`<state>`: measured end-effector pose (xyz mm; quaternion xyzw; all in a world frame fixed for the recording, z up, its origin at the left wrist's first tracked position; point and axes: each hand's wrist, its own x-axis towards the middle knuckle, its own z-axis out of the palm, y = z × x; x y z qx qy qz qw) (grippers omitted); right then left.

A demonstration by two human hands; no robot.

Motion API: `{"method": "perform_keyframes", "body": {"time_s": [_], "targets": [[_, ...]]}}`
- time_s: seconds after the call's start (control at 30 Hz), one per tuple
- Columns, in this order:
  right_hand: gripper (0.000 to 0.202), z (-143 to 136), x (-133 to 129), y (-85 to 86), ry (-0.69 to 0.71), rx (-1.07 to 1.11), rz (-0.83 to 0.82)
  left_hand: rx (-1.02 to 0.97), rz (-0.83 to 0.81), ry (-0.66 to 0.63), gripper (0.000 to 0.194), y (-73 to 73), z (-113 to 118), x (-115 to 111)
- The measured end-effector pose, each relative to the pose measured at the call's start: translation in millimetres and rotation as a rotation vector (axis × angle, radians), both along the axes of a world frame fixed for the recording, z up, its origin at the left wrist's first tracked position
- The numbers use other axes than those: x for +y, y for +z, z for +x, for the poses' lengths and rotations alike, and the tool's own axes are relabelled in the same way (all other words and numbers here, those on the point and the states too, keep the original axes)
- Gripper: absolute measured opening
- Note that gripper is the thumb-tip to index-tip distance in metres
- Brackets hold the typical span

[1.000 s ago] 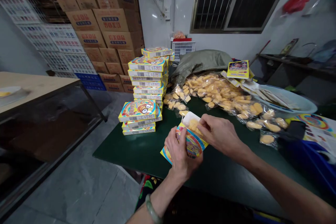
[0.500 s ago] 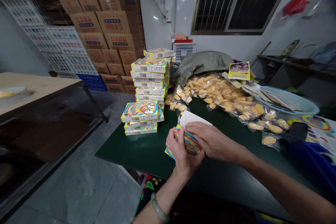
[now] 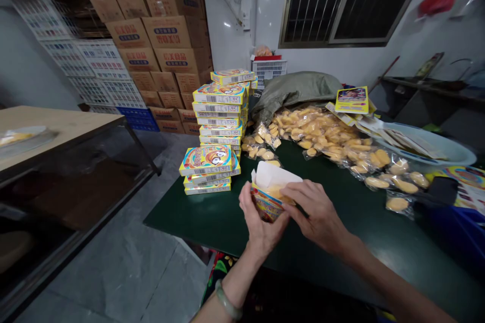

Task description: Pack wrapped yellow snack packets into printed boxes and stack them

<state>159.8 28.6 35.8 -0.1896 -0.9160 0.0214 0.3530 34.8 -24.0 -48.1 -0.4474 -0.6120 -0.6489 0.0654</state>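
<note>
My left hand (image 3: 261,227) is wrapped around a small colourful carton (image 3: 267,207), its fingers along the left side and its thumb at the lower right. The carton is tilted, with its top open and a white inner flap (image 3: 275,175) standing up at the back. Something yellowish shows inside the opening; its kind is hard to make out. My right hand (image 3: 316,212) grips the carton's right upper edge between fingers and thumb. Left of the hands is a short stack of closed cartons (image 3: 207,160) of the same print.
Behind stands a taller carton stack (image 3: 220,96). Wrapped yellow biscuits (image 3: 322,133) spill from a grey-green sack (image 3: 299,88) across the dark green table (image 3: 182,217). To the right are a pale blue basin (image 3: 454,154) with flat cartons and a blue object (image 3: 454,232).
My right hand has drawn back from over the carton's top to its right edge. The carton now stands more upright, its opening and raised flap more exposed. The camera view has shifted slightly.
</note>
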Motion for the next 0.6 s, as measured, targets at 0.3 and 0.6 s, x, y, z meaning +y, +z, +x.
{"method": "perform_keyframes", "body": {"time_s": [0.3,0.6], "targets": [[0.019,0.3,0.7,22.3,-0.009,-0.282,-0.036,-0.250,0.115,-0.235,0.038,17.2,-22.3,3.4],[0.042,-14.1,-11.8,12.0,-0.049,-0.269,-0.114,-0.048,0.102,-0.147,0.021,19.3,-18.4,-4.7]]}}
